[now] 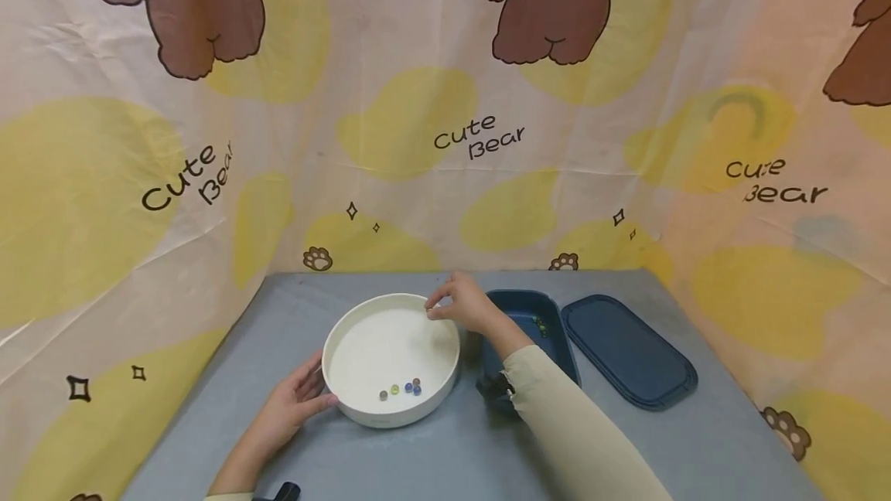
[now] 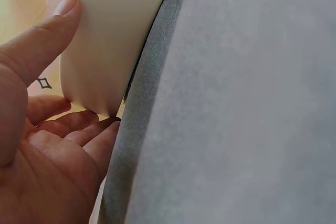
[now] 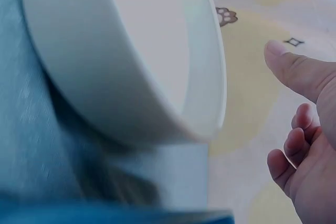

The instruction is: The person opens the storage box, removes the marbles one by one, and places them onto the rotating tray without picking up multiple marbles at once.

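My left hand (image 1: 291,402) steadies a round white bowl (image 1: 376,331), thumb at its near-left rim and fingers against the side. In the left wrist view the thumb (image 2: 67,8) lies along the bowl wall and the fingertips touch its lower edge. Several glass marbles (image 1: 408,387) lie near the front of the bowl. My right hand (image 1: 462,304) is over the bowl's far-right rim, thumb and forefinger pinching a small marble mostly hidden between the tips. In the right wrist view the thumb (image 3: 283,61) hides that pinch, and the other fingers are curled.
A dark blue box (image 1: 511,304) with several small marbles (image 1: 540,326) stands right of the bowl, partly under my right forearm. Its blue lid (image 1: 629,354) lies flat farther right. A patterned curtain (image 1: 397,130) hangs round the grey tabletop (image 1: 418,458).
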Motion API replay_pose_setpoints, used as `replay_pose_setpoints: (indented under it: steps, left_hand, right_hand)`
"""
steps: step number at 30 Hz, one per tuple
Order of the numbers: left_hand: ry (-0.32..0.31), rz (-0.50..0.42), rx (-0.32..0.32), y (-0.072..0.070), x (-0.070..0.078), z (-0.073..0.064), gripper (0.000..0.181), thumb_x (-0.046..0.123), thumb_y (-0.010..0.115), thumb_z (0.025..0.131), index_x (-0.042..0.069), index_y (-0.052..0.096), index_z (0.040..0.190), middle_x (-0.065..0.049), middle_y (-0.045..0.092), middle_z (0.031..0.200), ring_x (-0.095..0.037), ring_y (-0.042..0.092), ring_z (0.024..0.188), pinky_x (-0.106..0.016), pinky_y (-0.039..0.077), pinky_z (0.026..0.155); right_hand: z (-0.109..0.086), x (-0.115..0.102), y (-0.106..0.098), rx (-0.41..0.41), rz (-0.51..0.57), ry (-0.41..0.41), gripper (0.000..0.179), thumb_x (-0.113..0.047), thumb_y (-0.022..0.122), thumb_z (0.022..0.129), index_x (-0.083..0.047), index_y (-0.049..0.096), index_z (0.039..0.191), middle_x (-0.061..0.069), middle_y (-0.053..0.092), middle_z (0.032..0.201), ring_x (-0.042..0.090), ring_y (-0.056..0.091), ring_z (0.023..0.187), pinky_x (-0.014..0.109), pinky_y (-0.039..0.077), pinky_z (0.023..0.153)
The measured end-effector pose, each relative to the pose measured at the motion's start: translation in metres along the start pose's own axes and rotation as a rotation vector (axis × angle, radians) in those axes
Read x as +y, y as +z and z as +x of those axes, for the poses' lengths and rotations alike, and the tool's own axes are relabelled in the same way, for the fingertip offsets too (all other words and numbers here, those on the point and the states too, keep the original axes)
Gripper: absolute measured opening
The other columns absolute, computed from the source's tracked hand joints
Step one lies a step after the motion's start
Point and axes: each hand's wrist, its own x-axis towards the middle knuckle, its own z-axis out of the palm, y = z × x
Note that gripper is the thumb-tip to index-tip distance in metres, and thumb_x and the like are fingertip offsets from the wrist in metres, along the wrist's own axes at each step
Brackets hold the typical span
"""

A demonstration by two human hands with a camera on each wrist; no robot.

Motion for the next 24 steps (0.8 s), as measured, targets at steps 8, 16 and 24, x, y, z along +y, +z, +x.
replay_pose_setpoints:
  steps: [8,16,24]
  left_hand:
    - [-0.003,0.003,0.011,0.000,0.003,0.000,0.104,0.022,0.086,0.084,0.003,0.021,0.163,-0.021,0.022,0.168,-0.038,0.027,0.153,-0.037,0.038,0.116]
    - [-0.014,-0.008,0.000,0.000,0.004,-0.001,0.104,0.021,0.086,0.084,0.003,0.021,0.163,-0.021,0.021,0.168,-0.037,0.026,0.153,-0.036,0.038,0.116]
    - [-0.030,0.023,-0.004,0.001,0.006,0.000,0.104,0.024,0.086,0.084,0.006,0.020,0.163,-0.019,0.021,0.169,-0.037,0.026,0.153,-0.034,0.038,0.116]
  right_hand:
    - [0.017,-0.020,0.013,-0.020,-0.090,-0.067,0.013,-0.025,0.083,0.088,-0.019,0.083,0.099,0.006,0.063,0.111,0.021,0.052,0.104,0.040,0.050,0.093]
    - [0.027,-0.029,0.026,-0.052,-0.114,-0.054,0.011,-0.028,0.083,0.088,-0.023,0.082,0.098,0.005,0.065,0.116,0.020,0.054,0.111,0.039,0.049,0.102]
    - [0.030,-0.032,0.033,-0.081,-0.176,-0.077,0.016,-0.030,0.084,0.086,-0.023,0.083,0.101,0.007,0.066,0.114,0.018,0.052,0.107,0.035,0.049,0.099]
